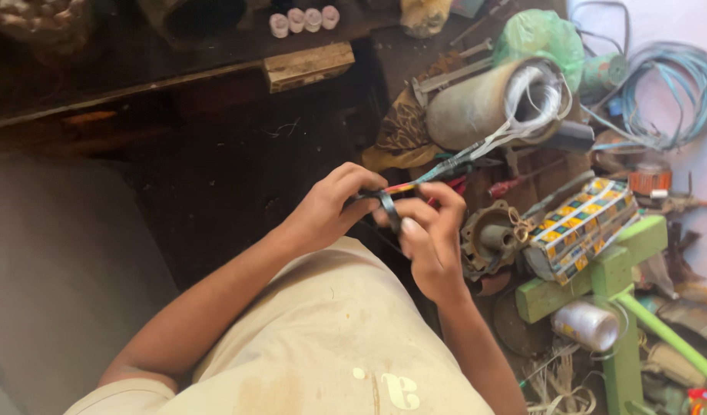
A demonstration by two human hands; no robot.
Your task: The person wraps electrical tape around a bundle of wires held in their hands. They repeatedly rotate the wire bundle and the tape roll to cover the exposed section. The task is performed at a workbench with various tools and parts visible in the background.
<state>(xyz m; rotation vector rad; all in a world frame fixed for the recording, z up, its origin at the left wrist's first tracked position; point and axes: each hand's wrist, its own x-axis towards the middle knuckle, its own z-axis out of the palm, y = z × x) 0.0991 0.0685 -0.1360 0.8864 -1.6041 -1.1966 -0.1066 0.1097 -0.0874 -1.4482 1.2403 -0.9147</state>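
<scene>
Fingers of left hand (330, 206): closed on one side of a dark ring (385, 206), to steady it.
Fingers of right hand (430, 230): pinched on ring and coloured strip (438, 170), keeping the strip taut.
Strip source: grey cylinder (484, 104), behind.
Far right: green stand (610, 265).

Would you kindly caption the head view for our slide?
Left hand and right hand pinch a dark ring above cluttered workshop parts.
</scene>
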